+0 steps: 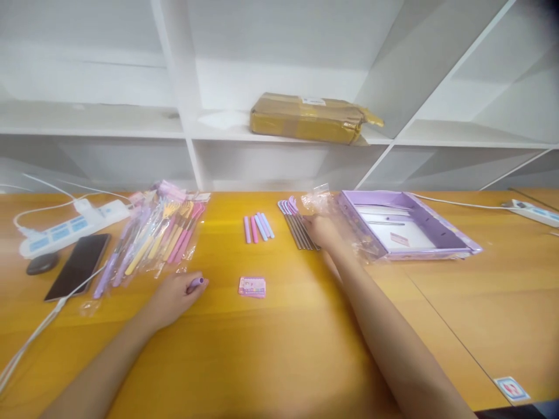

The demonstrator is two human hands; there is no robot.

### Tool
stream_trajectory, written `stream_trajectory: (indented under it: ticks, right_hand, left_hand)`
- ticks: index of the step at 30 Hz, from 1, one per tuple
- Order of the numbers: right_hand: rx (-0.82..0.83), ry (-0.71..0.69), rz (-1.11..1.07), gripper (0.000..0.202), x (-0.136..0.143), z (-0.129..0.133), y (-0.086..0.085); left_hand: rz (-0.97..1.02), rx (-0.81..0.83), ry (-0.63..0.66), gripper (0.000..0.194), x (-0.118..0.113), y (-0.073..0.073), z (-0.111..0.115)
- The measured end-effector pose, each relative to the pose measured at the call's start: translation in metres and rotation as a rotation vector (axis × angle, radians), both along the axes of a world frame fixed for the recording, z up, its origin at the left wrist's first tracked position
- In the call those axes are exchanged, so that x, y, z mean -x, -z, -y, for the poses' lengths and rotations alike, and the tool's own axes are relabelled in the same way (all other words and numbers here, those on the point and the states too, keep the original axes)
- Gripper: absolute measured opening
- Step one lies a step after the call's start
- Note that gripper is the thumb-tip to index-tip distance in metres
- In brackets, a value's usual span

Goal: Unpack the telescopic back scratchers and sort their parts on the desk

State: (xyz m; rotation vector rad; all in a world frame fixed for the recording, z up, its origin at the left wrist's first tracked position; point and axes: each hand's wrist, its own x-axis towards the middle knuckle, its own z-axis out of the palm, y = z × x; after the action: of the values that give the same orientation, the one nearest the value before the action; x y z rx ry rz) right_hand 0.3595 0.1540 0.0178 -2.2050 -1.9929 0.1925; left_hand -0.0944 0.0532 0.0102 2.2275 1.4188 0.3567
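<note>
My left hand (pixel 177 297) is closed around a short purple tube (pixel 197 282), whose open end pokes out past the thumb. In the middle of the table lies a row of pink, purple and light blue tubes (pixel 258 227). To their right, several dark metal rods with curved pastel claw-like heads, like back scratchers (pixel 299 230), lie side by side. My right hand (pixel 322 231) is at the right end of this row, fingers closed on the last back scratcher; its fingertips are partly hidden. A small stack of pink cards (pixel 252 287) lies between my hands.
At left are bagged back scratchers (pixel 152 233), a phone (pixel 78 266), a black mouse (pixel 42 263) and a power strip (pixel 74 227) with cables. At right stands a purple box (pixel 430 254) beside clear plastic wrap (pixel 358 233). A taped parcel (pixel 305 119) sits on the shelf behind.
</note>
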Motion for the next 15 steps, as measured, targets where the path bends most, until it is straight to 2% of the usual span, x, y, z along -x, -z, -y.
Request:
stream_trajectory:
  ticks: [4, 8, 15]
  right_hand:
    - [-0.033, 0.01, -0.011, 0.044, 0.013, -0.001, 0.005]
    - [-0.043, 0.002, -0.065, 0.046, 0.014, 0.004, 0.003]
    - [-0.103, 0.008, -0.168, 0.034, 0.016, 0.015, -0.008]
  left_hand:
    - [0.065, -0.024, -0.045, 0.038, -0.003, -0.009, 0.003]
    - [0.201, -0.045, -0.037, 0.032, -0.003, -0.019, 0.006]
    - [0.246, -0.038, -0.016, 0.04, -0.003, -0.015, 0.007]
